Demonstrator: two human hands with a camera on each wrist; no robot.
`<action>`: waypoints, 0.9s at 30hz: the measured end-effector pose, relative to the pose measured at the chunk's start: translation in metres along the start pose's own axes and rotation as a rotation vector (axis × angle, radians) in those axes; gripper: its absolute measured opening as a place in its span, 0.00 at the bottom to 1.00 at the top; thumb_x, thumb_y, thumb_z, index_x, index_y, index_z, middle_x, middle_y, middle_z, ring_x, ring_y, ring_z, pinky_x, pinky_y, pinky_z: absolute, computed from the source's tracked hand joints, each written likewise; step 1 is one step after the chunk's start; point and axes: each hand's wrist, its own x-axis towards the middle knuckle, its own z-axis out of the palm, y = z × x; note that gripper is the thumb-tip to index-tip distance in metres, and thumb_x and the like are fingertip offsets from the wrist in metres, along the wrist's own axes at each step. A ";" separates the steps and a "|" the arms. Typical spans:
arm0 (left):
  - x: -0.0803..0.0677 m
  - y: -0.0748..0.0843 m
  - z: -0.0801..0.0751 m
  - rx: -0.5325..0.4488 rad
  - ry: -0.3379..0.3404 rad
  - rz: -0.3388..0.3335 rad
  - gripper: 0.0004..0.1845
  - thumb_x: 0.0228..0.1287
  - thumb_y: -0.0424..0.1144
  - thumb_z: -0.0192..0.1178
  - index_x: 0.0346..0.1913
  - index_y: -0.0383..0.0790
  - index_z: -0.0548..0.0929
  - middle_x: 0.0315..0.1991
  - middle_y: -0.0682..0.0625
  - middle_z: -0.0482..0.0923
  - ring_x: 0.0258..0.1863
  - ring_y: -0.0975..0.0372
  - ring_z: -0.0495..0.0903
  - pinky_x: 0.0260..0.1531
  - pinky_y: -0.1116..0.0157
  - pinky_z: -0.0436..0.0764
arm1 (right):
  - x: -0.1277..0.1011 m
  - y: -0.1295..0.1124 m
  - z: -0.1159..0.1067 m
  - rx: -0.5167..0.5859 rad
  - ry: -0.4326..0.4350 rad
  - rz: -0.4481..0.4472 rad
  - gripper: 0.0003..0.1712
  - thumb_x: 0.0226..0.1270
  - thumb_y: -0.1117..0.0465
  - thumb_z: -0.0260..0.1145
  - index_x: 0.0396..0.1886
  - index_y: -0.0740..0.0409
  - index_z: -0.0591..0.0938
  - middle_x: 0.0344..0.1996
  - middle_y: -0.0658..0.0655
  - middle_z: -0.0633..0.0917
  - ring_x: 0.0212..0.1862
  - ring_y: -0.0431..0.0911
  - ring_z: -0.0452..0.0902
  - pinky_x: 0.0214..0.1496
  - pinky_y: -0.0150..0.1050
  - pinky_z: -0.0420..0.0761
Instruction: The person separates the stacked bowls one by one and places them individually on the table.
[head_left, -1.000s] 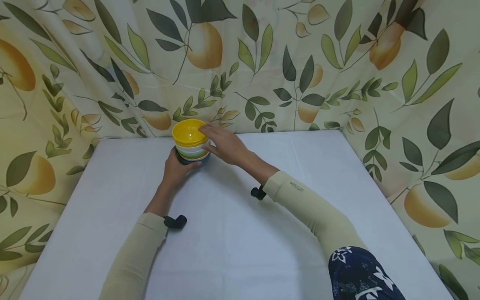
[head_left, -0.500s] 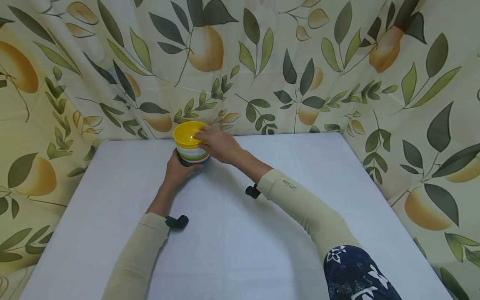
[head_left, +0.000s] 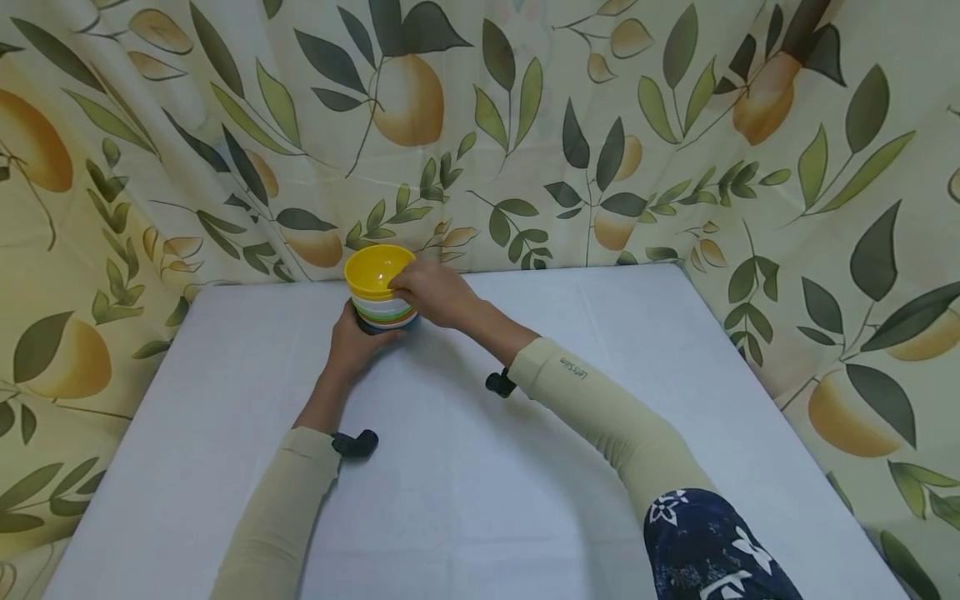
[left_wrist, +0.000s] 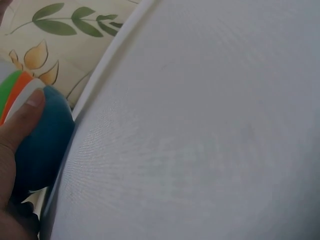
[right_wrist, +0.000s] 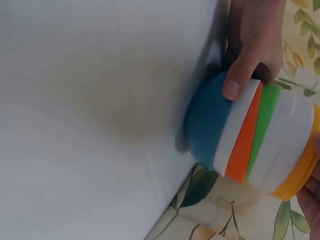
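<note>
Yellow tops a stack of nested bowls (head_left: pixel 384 310) gripped between a person's two hands at the far edge of a white-covered table (head_left: pixel 525 467), left of centre. The left hand (head_left: pixel 357 340) curls round the bottom of the stack, its thumb pressed to the blue bowl (right_wrist: pixel 204 122); most of its other fingers are hidden behind. The right hand (head_left: pixel 438 295) pinches the right-hand rim of the yellow bowl (head_left: pixel 367 272), though its fingertips are partly hidden and the right wrist view cuts it off. The left wrist view crops both the left hand and the stack. Whether the stack's base rests on the table or is held just above it cannot be told.

The far edge runs close by the stack, with a fruit-and-leaf printed cloth (head_left: pixel 510 125) rising behind. White surface stretches from the bowls towards the near side and the right edge, between and beyond the forearms in their pale sleeves (head_left: pixel 600 417).

The stack's long axis stands roughly upright, the yellow bowl's mouth facing up. Between blue and yellow show white, orange and green bands; in the right wrist view, the orange one narrows to a wedge towards the left thumb.
</note>
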 end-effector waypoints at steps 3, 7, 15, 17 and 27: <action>0.001 -0.001 -0.001 -0.003 -0.004 0.004 0.56 0.55 0.49 0.83 0.79 0.42 0.58 0.71 0.43 0.69 0.69 0.49 0.69 0.74 0.50 0.67 | 0.002 -0.002 -0.001 0.011 -0.014 0.015 0.16 0.81 0.57 0.64 0.61 0.55 0.87 0.57 0.53 0.88 0.60 0.46 0.82 0.64 0.38 0.81; 0.001 0.000 -0.002 -0.001 -0.012 0.006 0.56 0.55 0.48 0.83 0.79 0.41 0.58 0.71 0.42 0.69 0.70 0.48 0.69 0.75 0.49 0.67 | 0.004 -0.003 -0.002 0.036 -0.017 0.038 0.17 0.80 0.57 0.66 0.62 0.55 0.87 0.57 0.53 0.88 0.59 0.46 0.81 0.64 0.37 0.80; 0.004 -0.001 -0.006 0.013 -0.034 0.000 0.57 0.53 0.50 0.83 0.79 0.41 0.59 0.71 0.42 0.69 0.70 0.48 0.69 0.75 0.49 0.66 | 0.007 -0.002 -0.003 0.070 0.011 0.035 0.17 0.78 0.58 0.69 0.60 0.58 0.88 0.56 0.54 0.89 0.59 0.48 0.81 0.65 0.37 0.79; 0.005 -0.002 -0.006 0.014 -0.038 -0.005 0.57 0.53 0.50 0.83 0.79 0.42 0.59 0.71 0.42 0.69 0.71 0.48 0.68 0.75 0.48 0.66 | 0.007 -0.002 -0.004 0.072 0.015 0.030 0.16 0.77 0.59 0.69 0.60 0.58 0.88 0.56 0.54 0.89 0.59 0.48 0.82 0.65 0.37 0.79; 0.007 -0.003 -0.008 0.005 -0.047 -0.007 0.58 0.52 0.53 0.83 0.79 0.43 0.59 0.71 0.42 0.69 0.70 0.48 0.68 0.75 0.47 0.66 | 0.009 -0.002 -0.003 0.106 0.047 0.024 0.24 0.74 0.49 0.72 0.62 0.58 0.86 0.58 0.54 0.87 0.60 0.48 0.81 0.65 0.37 0.79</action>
